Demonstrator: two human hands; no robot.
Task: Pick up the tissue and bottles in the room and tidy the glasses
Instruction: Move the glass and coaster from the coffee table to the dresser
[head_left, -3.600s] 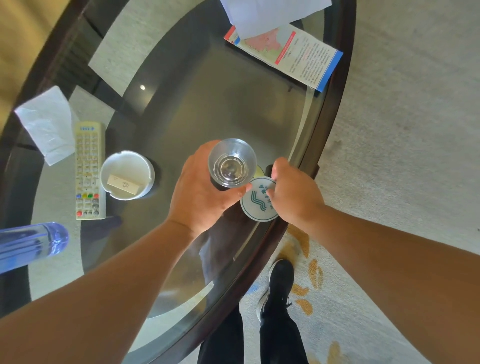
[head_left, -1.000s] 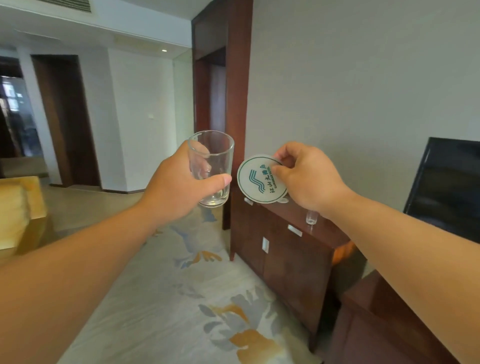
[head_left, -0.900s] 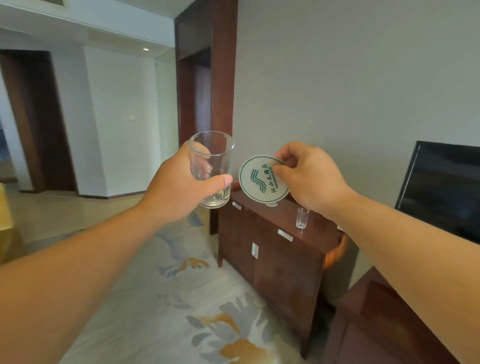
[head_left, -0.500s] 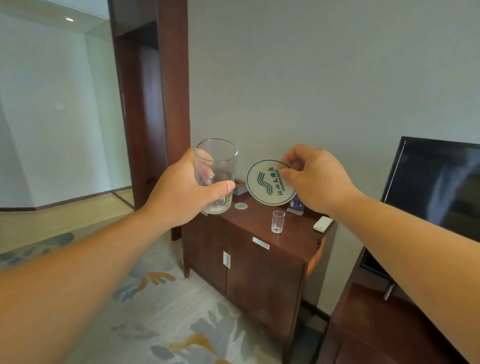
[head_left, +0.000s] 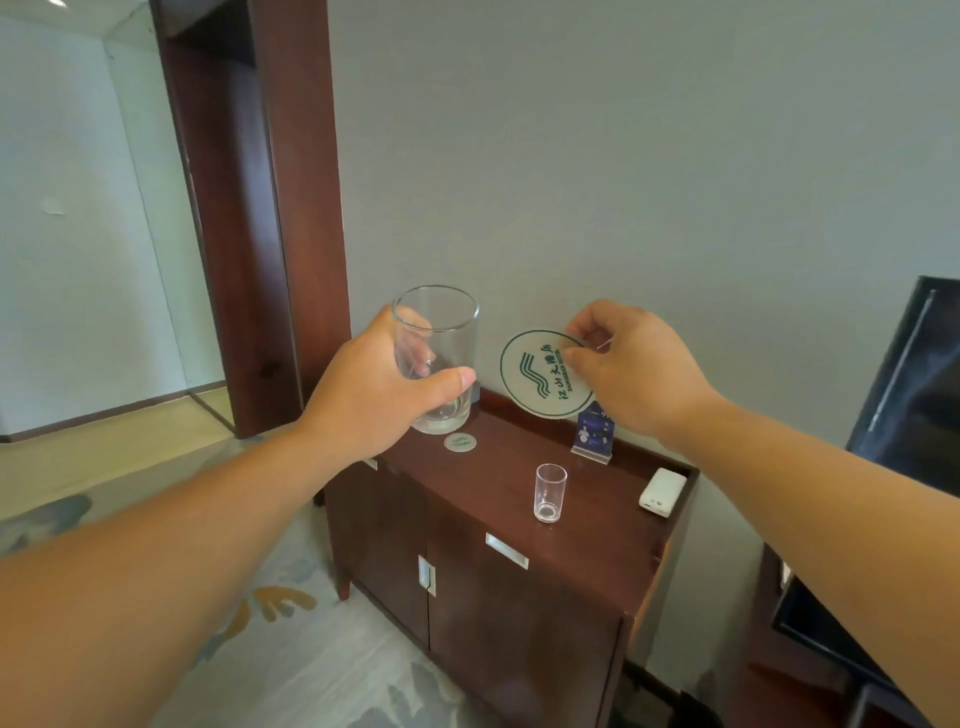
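Standing on cabinet (head_left: 498, 475): small glass (head_left: 549, 492), small coaster (head_left: 460, 442), blue card (head_left: 595, 434), white box (head_left: 662, 491).

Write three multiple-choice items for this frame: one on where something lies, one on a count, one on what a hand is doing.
1. Where does the small coaster lie?
A. on top of the cabinet
B. on the rug
C. on the television stand

2. How many drinking glasses are in view?
A. one
B. two
C. three

3. What is the right hand doing?
A. hanging open and empty
B. pinching the large coaster by its edge
C. gripping a bottle

Answers:
1 A: the small coaster lies flat on the wood near the cabinet's left end.
2 B: the left hand grips the large glass, and a small glass stands on the cabinet.
3 B: thumb and fingers pinch the large coaster's rim, holding it in the air.
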